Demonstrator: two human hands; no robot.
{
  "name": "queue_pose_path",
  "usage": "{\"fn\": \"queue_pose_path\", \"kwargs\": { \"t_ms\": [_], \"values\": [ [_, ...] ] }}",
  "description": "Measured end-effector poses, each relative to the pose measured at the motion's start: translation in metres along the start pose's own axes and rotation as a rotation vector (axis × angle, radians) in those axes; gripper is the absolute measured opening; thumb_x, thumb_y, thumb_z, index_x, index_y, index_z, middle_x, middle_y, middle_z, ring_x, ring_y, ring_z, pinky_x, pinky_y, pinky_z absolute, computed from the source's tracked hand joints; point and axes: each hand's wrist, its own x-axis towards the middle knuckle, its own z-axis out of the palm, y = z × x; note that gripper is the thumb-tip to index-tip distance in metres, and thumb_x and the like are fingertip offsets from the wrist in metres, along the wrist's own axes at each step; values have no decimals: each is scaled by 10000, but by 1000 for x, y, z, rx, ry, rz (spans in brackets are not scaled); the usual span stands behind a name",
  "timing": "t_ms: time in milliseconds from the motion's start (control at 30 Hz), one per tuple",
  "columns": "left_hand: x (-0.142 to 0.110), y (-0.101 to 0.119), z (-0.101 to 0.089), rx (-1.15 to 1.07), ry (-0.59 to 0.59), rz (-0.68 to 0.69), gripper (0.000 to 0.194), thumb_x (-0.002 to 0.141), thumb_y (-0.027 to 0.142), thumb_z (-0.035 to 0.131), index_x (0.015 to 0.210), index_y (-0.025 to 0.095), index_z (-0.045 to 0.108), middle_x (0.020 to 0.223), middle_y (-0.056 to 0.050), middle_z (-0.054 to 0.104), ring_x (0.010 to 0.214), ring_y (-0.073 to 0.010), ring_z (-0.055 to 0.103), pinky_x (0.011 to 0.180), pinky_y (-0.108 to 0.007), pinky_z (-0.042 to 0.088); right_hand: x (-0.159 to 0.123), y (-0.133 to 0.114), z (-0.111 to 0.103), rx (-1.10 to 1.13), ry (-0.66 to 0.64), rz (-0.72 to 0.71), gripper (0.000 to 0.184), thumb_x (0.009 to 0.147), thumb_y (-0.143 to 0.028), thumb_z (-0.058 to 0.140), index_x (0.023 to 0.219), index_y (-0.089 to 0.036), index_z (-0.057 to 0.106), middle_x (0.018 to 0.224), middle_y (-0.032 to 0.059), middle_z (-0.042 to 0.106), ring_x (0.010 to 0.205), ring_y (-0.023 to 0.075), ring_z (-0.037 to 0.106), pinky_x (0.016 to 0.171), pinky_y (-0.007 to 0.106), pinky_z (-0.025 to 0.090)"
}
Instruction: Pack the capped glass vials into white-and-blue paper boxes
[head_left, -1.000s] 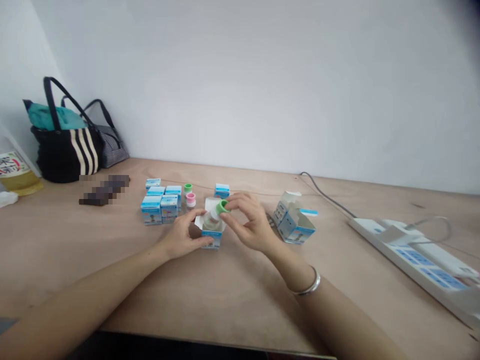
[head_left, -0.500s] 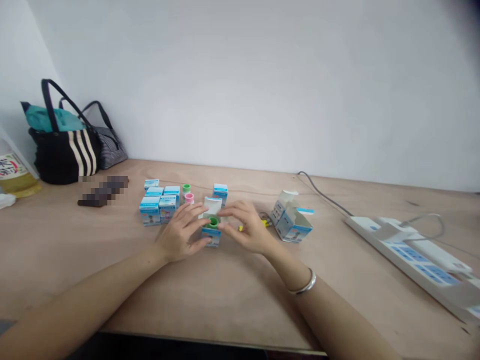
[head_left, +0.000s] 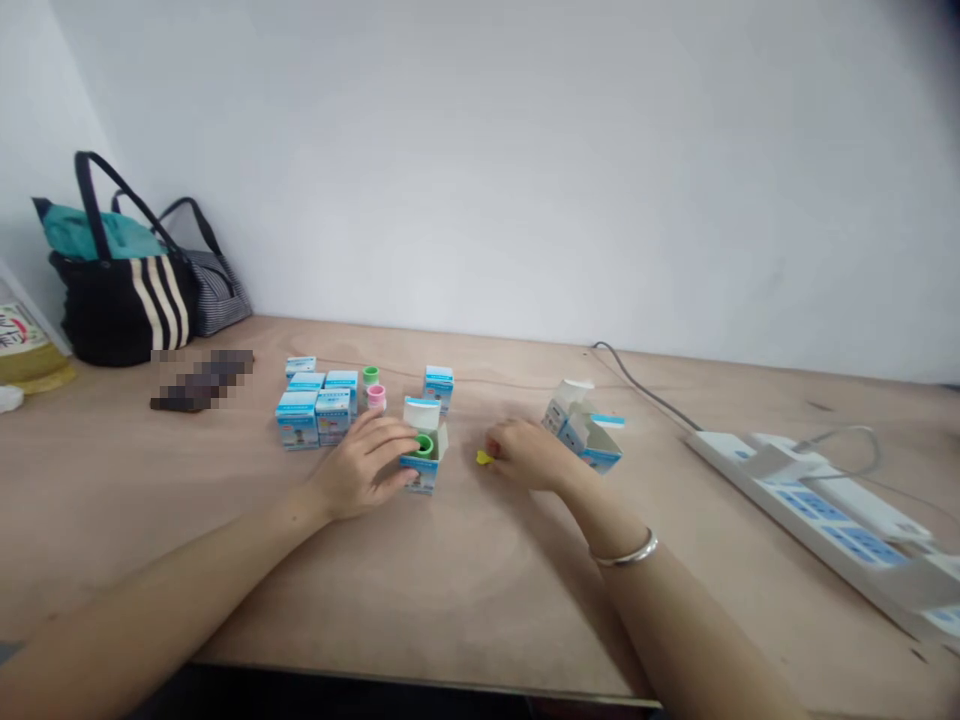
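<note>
A small blue-and-white carton [head_left: 420, 478] stands upright with its top flap raised, and a green-rimmed bottle [head_left: 424, 446] sits inside it. My left hand [head_left: 366, 465] grips the carton's left side, fingers behind and thumb at the front. To the right, my right hand [head_left: 529, 455] is closed low over the tabletop with its fingers curled. From under those fingertips sticks a small yellow piece [head_left: 484, 457]; the rest of it is hidden by the hand. Behind my left hand stand a pink-capped bottle [head_left: 376, 396] and a green-capped bottle [head_left: 370, 376].
Several closed cartons [head_left: 298, 418] are grouped at left, and another carton [head_left: 439, 386] stands behind the open one. An opened carton [head_left: 592, 440] lies tilted beyond my right hand. A power strip [head_left: 810, 520] with a cable is at right; bags [head_left: 120, 310] are at back left.
My right hand has left the open carton, moved right and down to the yellow piece, and closed its fingers. My left hand stays at the carton.
</note>
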Motion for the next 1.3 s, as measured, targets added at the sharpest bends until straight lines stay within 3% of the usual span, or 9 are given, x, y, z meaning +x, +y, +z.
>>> {"fn": "queue_pose_path", "kwargs": {
  "t_ms": [100,233,333,467,600,767,1000,1300],
  "values": [
    [0,0,2,-40,0,0,278,825,280,602,1089,198,569,1069,-77,657,1077,-209,575,995,-424,433,0,-3,3,53,-20,-15,220,755,-196,563,963,-195,631,962,85,681,856,226,619,699,283,397],
    [1,1,3,-83,26,-6,247,821,258,609,1049,172,565,1068,-98,648,1080,-202,571,953,-371,477,0,-6,8,112,-3,-34,240,793,-176,519,1010,-167,622,951,112,683,872,244,623,746,317,425],
    [1,1,3,-84,30,-11,232,822,272,604,1031,180,563,1072,-97,645,1071,-202,577,939,-369,485,-1,-9,5,310,212,-107,322,845,-168,451,1148,-137,558,981,125,658,876,223,605,765,334,448],
    [0,0,4,-38,35,-27,243,809,297,620,1025,198,572,1075,-80,650,1051,-206,585,934,-389,469,-3,-22,-8,769,583,-272,324,919,-249,398,1228,-195,479,955,70,608,818,163,566,758,314,470],
    [0,0,5,-16,29,-26,216,803,314,627,986,209,584,1049,-64,659,1038,-210,587,965,-420,428,-6,-47,-16,944,757,-346,286,912,-299,453,1189,-228,474,1006,65,574,859,166,540,789,325,464],
    [2,0,3,-30,23,-24,194,805,310,624,954,196,575,1090,-78,640,1072,-214,564,953,-393,443,-4,-64,-7,812,691,-368,261,896,-262,487,1154,-224,499,920,56,585,878,186,538,809,353,439],
    [1,0,3,-32,19,-37,204,810,313,618,968,199,557,1110,-83,630,1069,-211,569,952,-392,452,0,-57,-2,636,566,-340,214,865,-252,536,1073,-211,560,913,53,635,880,207,539,813,382,398],
    [1,1,3,-34,23,-40,238,801,305,621,1004,202,553,1106,-90,621,1076,-223,567,945,-400,463,0,-54,0,677,697,-313,306,785,-281,620,1081,-216,577,1055,96,555,1011,237,529,884,412,427]
  ]
}}
